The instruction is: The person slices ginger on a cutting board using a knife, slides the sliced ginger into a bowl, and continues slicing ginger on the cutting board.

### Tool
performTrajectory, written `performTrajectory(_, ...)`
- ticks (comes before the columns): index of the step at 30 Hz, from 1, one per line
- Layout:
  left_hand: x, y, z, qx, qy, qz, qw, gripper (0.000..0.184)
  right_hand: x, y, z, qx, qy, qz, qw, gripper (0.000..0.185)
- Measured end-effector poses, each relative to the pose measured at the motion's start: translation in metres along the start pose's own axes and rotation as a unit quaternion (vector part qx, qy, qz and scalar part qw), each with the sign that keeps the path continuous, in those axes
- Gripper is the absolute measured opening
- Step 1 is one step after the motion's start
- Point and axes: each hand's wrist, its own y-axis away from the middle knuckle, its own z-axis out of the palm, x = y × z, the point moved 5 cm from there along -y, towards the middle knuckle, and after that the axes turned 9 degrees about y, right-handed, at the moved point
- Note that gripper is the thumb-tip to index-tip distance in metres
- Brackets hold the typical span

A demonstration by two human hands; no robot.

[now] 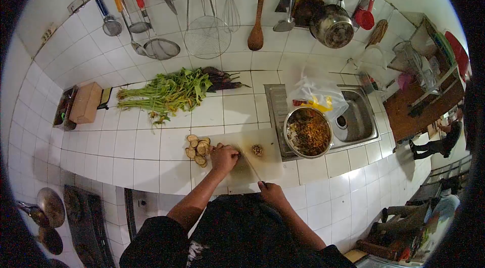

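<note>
My right hand [273,193] grips the dark handle of a knife [252,166], whose blade slants up and left over a pale cutting board [273,161]. Fingers curled together, my left hand [225,158] presses on the board beside the blade tip. Whatever lies under those fingers is hidden. Just left of that hand is a heap of round, pale slices with brown skin [198,151]. Right of the blade sits a small pile of finely chopped bits [257,150], too small to name.
Leafy greens [169,91] and dark long eggplants [222,80] lie at the back. A steel bowl of orange-brown food [308,132] stands at the sink's [371,121] left side, with a plastic bag [317,90] behind it. Utensils hang above. People [447,137] are off right.
</note>
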Motion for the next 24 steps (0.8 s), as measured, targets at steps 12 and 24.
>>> performTrajectory(12, -0.004, -0.001, 0.003, 0.001, 0.01, -0.027, 1.0, 0.013, -0.014, -0.004, -0.001, 0.028, -0.027, -0.028, 0.999, 0.056)
performTrajectory(24, -0.009, 0.003, 0.004, 0.03, 0.009, -0.033, 0.999, 0.013, -0.009, 0.006, 0.0, -0.012, -0.029, 0.018, 0.999, 0.057)
